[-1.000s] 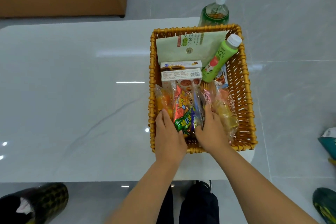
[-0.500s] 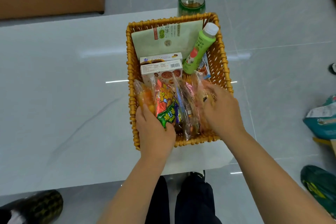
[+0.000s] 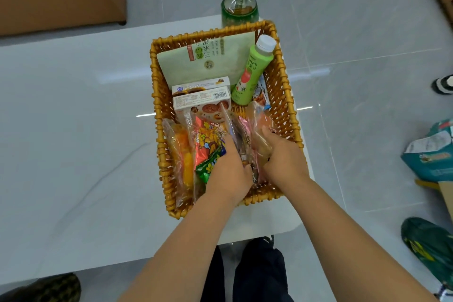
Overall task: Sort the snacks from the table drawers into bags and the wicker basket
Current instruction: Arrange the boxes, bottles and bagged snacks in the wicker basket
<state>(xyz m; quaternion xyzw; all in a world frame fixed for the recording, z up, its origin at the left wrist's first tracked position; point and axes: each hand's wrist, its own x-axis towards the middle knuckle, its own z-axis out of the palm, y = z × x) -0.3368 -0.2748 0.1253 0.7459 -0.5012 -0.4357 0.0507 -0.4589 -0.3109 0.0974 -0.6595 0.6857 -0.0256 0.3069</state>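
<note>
Since half a second ago the left hand (image 3: 226, 169) has slid right, off the orange packet (image 3: 182, 154) and onto the red-and-green packet (image 3: 208, 149), its fingers buried among the wrappers so its grip cannot be told. All sit in the wicker basket (image 3: 157, 115) on the white table (image 3: 73, 130). Just right, the right hand (image 3: 282, 159) grips a clear pink-edged packet (image 3: 259, 130), close beside the left.

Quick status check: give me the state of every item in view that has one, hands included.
wicker basket: upright on the table, packed with snacks
green juice bottle: capped, leaning in the basket
tea bottle: capped, upright behind the basket
cookie box: closed
pale green pouch: sealed, propped against the far wall
left hand: pressed among the snack packets
right hand: gripping a clear packet
</note>
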